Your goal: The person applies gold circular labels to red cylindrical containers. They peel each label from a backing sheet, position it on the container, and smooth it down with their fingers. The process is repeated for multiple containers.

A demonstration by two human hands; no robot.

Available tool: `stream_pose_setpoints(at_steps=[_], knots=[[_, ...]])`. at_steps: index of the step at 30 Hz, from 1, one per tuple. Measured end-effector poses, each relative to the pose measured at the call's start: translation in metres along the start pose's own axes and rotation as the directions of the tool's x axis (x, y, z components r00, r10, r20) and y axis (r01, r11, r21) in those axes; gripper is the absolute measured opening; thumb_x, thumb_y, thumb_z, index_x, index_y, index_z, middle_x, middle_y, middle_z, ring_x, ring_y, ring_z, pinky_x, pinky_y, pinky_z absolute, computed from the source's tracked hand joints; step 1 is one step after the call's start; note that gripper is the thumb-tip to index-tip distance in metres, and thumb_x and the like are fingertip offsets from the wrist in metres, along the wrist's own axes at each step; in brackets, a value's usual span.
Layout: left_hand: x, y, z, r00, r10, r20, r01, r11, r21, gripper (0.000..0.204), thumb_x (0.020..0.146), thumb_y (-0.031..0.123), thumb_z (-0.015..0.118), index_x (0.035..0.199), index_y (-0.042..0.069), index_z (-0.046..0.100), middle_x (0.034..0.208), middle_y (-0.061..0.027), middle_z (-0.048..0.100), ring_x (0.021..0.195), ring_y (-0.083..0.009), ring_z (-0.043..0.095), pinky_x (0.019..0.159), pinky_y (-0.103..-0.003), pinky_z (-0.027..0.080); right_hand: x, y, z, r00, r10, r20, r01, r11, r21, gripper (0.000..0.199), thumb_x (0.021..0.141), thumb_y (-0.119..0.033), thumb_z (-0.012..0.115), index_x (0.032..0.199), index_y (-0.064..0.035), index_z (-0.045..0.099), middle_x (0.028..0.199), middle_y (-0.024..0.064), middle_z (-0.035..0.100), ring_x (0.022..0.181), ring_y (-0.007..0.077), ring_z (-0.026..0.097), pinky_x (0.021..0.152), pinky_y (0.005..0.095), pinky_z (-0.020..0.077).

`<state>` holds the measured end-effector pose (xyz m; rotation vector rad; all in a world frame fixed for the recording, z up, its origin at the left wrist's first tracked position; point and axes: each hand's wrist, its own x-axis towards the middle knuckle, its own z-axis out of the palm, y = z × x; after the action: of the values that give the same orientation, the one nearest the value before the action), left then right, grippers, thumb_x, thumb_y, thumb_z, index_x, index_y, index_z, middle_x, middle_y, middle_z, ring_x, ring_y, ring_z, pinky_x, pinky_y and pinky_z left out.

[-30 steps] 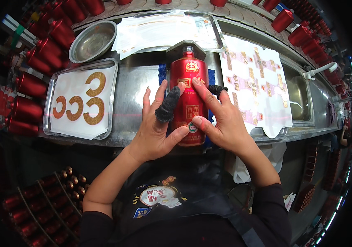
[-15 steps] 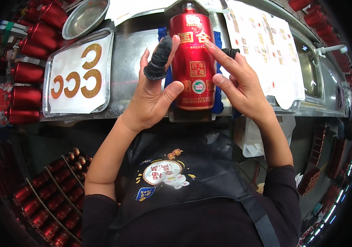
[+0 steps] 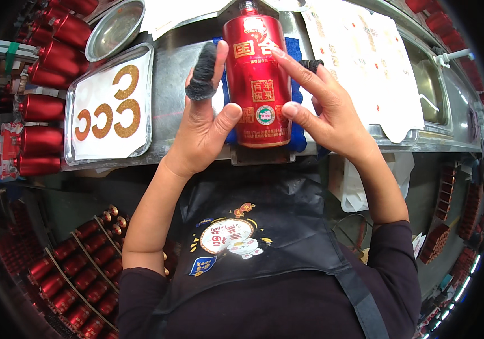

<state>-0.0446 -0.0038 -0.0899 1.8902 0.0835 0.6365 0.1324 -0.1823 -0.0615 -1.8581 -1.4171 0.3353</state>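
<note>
A glossy red bottle (image 3: 257, 73) with gold lettering and a small round green-and-white emblem lies on a blue cloth (image 3: 295, 133), its neck pointing away from me. My left hand (image 3: 199, 127) is open at the bottle's left side, thumb and fingers apart, with a black knitted cover on one finger. At the right side, my right hand (image 3: 329, 107) has its index finger and thumb stretched out over the bottle's edge; I cannot tell how firmly they touch. A black cover shows on another finger of that hand. Neither hand holds anything.
A tray (image 3: 150, 107) with gold C-shaped decals (image 3: 127, 117) lies left, below a metal bowl (image 3: 139, 17). To the right is a white decal sheet (image 3: 403, 121) beside a sink (image 3: 431, 90). Red bottles (image 3: 41, 107) line the left; more sit racked below.
My left hand has shifted slightly left. My right index finger and thumb reach a little farther over the bottle's right edge. The whole view has turned slightly.
</note>
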Motion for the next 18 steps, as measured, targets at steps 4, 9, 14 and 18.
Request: stream_pose_setpoints(at_steps=[4, 9, 14, 18], knots=[[-0.007, 0.005, 0.0, 0.997, 0.036, 0.073, -0.058, 0.945, 0.323, 0.075, 0.102, 0.042, 0.056, 0.162, 0.012, 0.022, 0.166, -0.0123, 0.029, 0.155, -0.0358, 0.02, 0.122, -0.057, 0.0, 0.004, -0.002, -0.004, 1.0, -0.007, 0.01, 0.008, 0.998, -0.068, 0.07, 0.09, -0.047, 0.071, 0.153, -0.0253, 0.049, 0.096, 0.0088, 0.057, 0.075, 0.0196, 0.04, 0.068, 0.033, 0.04], [-0.007, 0.004, 0.001, 0.994, 0.072, 0.083, -0.096, 0.935, 0.341, 0.073, 0.101, 0.034, 0.056, 0.162, 0.015, 0.02, 0.165, -0.0091, 0.034, 0.155, -0.0384, 0.019, 0.119, -0.062, -0.004, 0.006, -0.007, 0.004, 1.0, -0.008, 0.016, 0.009, 0.996, -0.092, 0.071, 0.088, -0.045, 0.073, 0.152, -0.0238, 0.049, 0.117, 0.0121, 0.067, 0.081, 0.0255, 0.045, 0.076, 0.0383, 0.0443], [-0.007, 0.005, -0.003, 0.992, 0.054, 0.117, -0.095, 0.917, 0.388, 0.074, 0.101, 0.035, 0.056, 0.162, 0.015, 0.02, 0.166, -0.0086, 0.031, 0.155, -0.0378, 0.017, 0.119, -0.063, -0.005, 0.003, -0.013, 0.005, 0.999, 0.041, 0.015, -0.04, 0.997, -0.061, 0.072, 0.087, -0.047, 0.073, 0.152, -0.0247, 0.05, 0.094, 0.0138, 0.059, 0.08, 0.0256, 0.046, 0.074, 0.0372, 0.0431], [-0.006, 0.004, -0.004, 0.991, 0.054, 0.126, -0.1, 0.909, 0.404, 0.075, 0.101, 0.038, 0.055, 0.162, 0.014, 0.019, 0.167, -0.0084, 0.029, 0.156, -0.0374, 0.015, 0.119, -0.064, -0.005, 0.004, -0.014, 0.005, 0.999, 0.048, 0.014, -0.047, 0.997, -0.066, 0.075, 0.086, -0.048, 0.074, 0.153, -0.0251, 0.048, 0.09, 0.0132, 0.055, 0.079, 0.0253, 0.046, 0.073, 0.037, 0.0427]])
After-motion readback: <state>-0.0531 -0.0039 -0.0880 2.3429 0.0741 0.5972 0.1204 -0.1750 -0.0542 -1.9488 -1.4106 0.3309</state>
